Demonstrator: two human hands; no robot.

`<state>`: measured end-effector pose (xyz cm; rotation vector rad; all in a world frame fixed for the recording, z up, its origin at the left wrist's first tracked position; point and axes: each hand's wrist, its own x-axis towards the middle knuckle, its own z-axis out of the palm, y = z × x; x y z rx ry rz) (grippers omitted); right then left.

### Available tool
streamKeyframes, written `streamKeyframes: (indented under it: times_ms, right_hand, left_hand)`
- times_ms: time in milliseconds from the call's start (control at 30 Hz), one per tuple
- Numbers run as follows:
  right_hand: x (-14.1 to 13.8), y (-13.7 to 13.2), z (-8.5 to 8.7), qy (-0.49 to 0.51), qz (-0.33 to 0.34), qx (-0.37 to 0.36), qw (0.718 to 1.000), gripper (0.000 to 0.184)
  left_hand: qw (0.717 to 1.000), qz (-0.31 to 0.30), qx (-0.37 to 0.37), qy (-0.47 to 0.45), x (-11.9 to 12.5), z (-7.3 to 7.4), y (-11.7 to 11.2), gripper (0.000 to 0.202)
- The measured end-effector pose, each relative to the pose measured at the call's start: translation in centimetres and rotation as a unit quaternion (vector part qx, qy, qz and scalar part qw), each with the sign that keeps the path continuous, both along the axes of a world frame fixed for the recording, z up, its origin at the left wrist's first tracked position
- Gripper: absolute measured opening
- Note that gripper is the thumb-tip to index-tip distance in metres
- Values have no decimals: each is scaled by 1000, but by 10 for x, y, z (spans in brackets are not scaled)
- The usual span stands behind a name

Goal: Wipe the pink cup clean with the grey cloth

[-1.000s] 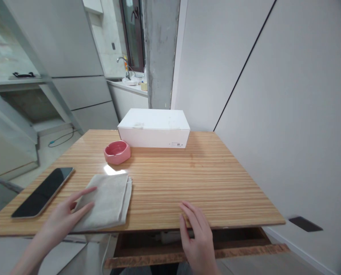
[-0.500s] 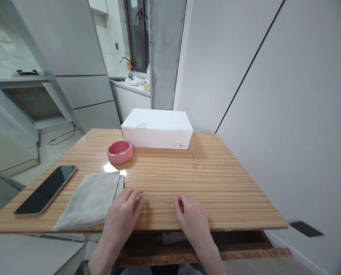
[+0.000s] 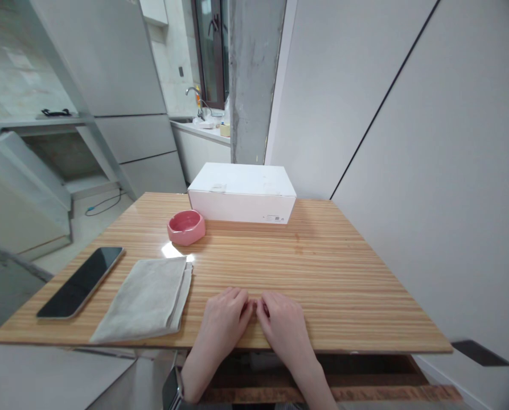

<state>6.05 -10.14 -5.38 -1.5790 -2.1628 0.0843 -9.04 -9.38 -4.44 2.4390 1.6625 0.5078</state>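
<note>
A striped wooden tabletop [image 3: 323,267] holds a white box [image 3: 241,196] at its far edge, a folded grey cloth [image 3: 146,299], a smartphone [image 3: 80,282] and a pink bowl [image 3: 185,227]. The empty left hand [image 3: 225,324], just beside the cloth, and right hand [image 3: 285,324] rest on the table, fingertips [image 3: 249,307] touching.

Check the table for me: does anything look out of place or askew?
A wooden drawer stands pulled out under the near edge of the wooden table, and the folded cloth lies slanted to the table edge rather than square.
</note>
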Motion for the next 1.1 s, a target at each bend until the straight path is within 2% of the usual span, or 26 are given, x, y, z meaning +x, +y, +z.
streamKeyframes:
  times_ms: [667, 1100]
  right_hand:
    - [1, -2, -4, 32, 5, -25, 999, 22]
    - [1, -1, -4, 37, 5, -18, 999, 23]
  left_hand:
    - [1000, 14, 23, -5, 2, -3, 1, 20]
    - [1000, 17, 25, -8, 1, -4, 1, 20]
